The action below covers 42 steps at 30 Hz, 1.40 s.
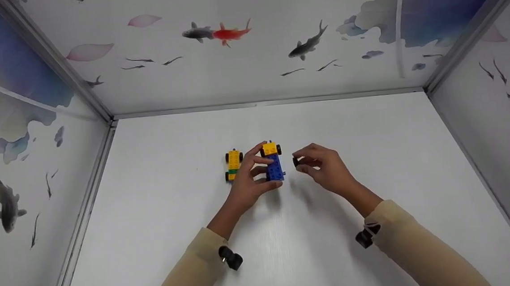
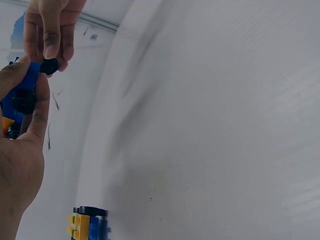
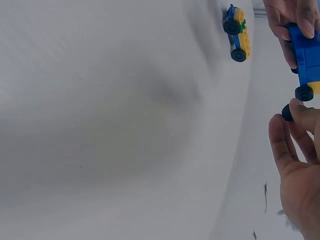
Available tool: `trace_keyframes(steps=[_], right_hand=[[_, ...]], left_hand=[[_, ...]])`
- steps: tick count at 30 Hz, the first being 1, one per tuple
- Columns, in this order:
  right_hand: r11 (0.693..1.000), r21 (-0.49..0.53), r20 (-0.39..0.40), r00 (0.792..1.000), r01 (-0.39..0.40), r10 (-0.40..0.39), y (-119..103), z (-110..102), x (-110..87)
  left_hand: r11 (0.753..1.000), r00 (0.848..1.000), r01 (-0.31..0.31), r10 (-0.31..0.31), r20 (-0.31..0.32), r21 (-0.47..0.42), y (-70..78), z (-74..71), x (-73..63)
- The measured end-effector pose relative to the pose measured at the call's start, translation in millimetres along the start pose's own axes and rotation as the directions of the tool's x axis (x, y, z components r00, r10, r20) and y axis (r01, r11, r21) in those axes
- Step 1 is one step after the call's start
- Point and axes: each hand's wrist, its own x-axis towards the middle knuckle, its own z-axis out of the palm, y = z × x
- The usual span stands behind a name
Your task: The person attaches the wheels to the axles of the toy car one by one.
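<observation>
My left hand [image 1: 248, 184] grips a blue-and-yellow building-brick toy car [image 1: 274, 167] above the white table, thumb at its near end and fingers along its left side. Black wheels flank the car's yellow far end; a bare axle stub pokes out at the near right. Just right of the car, my right hand [image 1: 327, 168] pinches a small black wheel [image 1: 296, 161] between thumb and fingertips. The right wrist view shows this loose wheel [image 3: 287, 113] close to the car's blue underside [image 3: 307, 55].
A second brick car [image 1: 234, 161], yellow, green and blue with black wheels, stands on the table [image 1: 165, 203] left of my left hand. White panels with painted fish enclose the table at the back [image 1: 255, 80] and both sides.
</observation>
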Motion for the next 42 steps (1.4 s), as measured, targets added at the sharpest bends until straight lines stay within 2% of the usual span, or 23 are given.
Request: trace_keyframes(steps=[11, 18, 27, 42], right_hand=[[0.993, 0.119, 0.090, 0.996, 0.000, -0.011, -6.5, 5.4, -5.8], [0.977, 0.213, 0.122, 0.992, 0.004, -0.030, -8.1, 10.1, -7.2], [0.982, 0.189, 0.099, 0.995, 0.008, -0.028, -12.9, 10.4, -6.7], [0.990, 0.115, 0.080, 0.992, 0.087, -0.097, -19.6, 14.7, -7.1]], left_hand=[[1.000, 1.000, -0.002, 0.002, -0.027, 0.017, 1.1, 1.3, -1.7], [0.999, 1.000, -0.025, 0.024, -0.008, -0.039, -1.8, 1.4, -2.2], [0.999, 1.000, -0.026, 0.026, -0.006, -0.033, 2.0, 2.4, -2.4], [1.000, 1.000, 0.002, -0.002, -0.019, -0.016, 4.0, 1.9, -3.2]])
